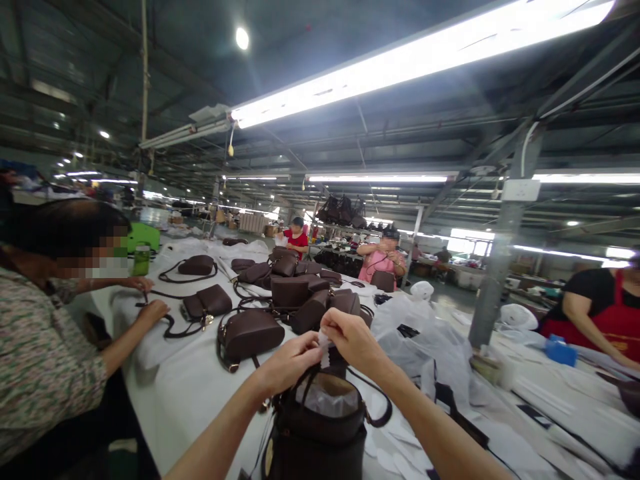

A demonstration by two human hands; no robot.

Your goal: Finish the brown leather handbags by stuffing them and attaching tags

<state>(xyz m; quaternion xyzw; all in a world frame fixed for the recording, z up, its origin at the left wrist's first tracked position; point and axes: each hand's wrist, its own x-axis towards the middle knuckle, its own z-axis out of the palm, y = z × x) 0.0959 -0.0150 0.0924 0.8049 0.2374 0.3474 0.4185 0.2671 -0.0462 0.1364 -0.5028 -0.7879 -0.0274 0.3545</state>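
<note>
A dark brown handbag [315, 443] stands upright right in front of me, its top open and crumpled translucent white wrapping [327, 402] showing inside. Above its opening my two hands meet at a small white strip [325, 350], perhaps paper or thin plastic. My left hand [287, 365] pinches the strip from the left, and my right hand [354, 341] pinches its upper end from the right. The bag's handle rises just below my fingers, and its strap [383, 417] loops out to the right. Part of the strip is hidden by the fingers.
Several brown bags [255, 333] are piled on the white-covered table [185, 383]. A co-worker at left handles the strap of a bag [207, 303]. Clear plastic sheeting [410, 333] and white cut pieces [400, 460] lie at right, near a metal post [500, 267]. Other people work farther back.
</note>
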